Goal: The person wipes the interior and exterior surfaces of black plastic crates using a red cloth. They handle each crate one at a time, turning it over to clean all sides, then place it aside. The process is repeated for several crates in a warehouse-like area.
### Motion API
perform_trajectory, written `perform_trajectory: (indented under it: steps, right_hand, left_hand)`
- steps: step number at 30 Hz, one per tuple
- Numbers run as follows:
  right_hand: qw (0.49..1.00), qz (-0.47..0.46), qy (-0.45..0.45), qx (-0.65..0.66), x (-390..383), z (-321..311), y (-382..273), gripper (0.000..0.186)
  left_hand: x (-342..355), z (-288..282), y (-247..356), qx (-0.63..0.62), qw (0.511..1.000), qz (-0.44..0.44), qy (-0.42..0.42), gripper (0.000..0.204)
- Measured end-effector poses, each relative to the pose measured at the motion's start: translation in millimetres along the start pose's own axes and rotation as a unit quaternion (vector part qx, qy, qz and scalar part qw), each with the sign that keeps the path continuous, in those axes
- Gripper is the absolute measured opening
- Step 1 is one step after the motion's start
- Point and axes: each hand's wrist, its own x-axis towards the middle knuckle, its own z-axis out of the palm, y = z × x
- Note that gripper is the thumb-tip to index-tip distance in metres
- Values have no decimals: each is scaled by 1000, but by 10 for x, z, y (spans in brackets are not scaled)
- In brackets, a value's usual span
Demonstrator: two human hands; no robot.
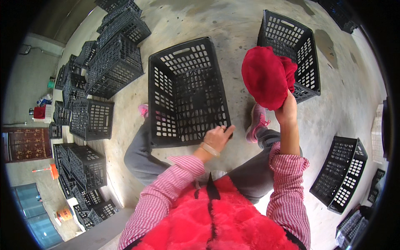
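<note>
A black plastic crate (196, 89) with slotted walls stands in front of me between my legs, and nothing lies in it. My left hand (217, 138) is at its near right corner, fingers curled over the rim, thumb pointing off to the right. To the right, my right hand (286, 109) grips a bunched dark red cloth (266, 77), raised off the floor. The cloth hides part of a second black crate (310, 62) behind it. The fingers of my right hand are mostly covered by the cloth.
Several stacked black crates (114, 62) line the wall on the left. Another crate (339, 173) lies at the right. My pink shoes (257, 123) rest on the concrete floor (233, 25), which has dark damp patches. An orange dustpan (54, 171) hangs by the left wall.
</note>
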Motion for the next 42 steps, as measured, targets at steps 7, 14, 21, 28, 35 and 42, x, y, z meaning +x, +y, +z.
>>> perform_trajectory:
  steps: [7, 14, 21, 28, 35, 42]
  right_hand:
    - [999, -21, 17, 44, 54, -38, -37, 36]
    - [1000, -11, 24, 12, 159, -54, 87, 35]
    - [999, -10, -5, -40, 289, 158, 224, 32]
    - [960, -58, -185, -200, 535, 1331, 7, 35]
    - [793, -192, -435, -381, 680, 3095, 211, 66]
    - [551, -404, -388, -619, 186, 2805, 532, 61]
  left_hand:
    - [555, -1818, -738, -125, 988, -20, 90, 29]
    - [598, -3082, -1406, -288, 937, -94, 177, 28]
    - [807, -3154, -1918, -160, 957, -92, 225, 22]
    - [1053, -3210, -2198, -96, 969, -125, 192, 24]
    - [1091, -3233, -2352, -127, 959, -232, 101, 61]
    - [914, -3233, -2373, -97, 954, -236, 157, 57]
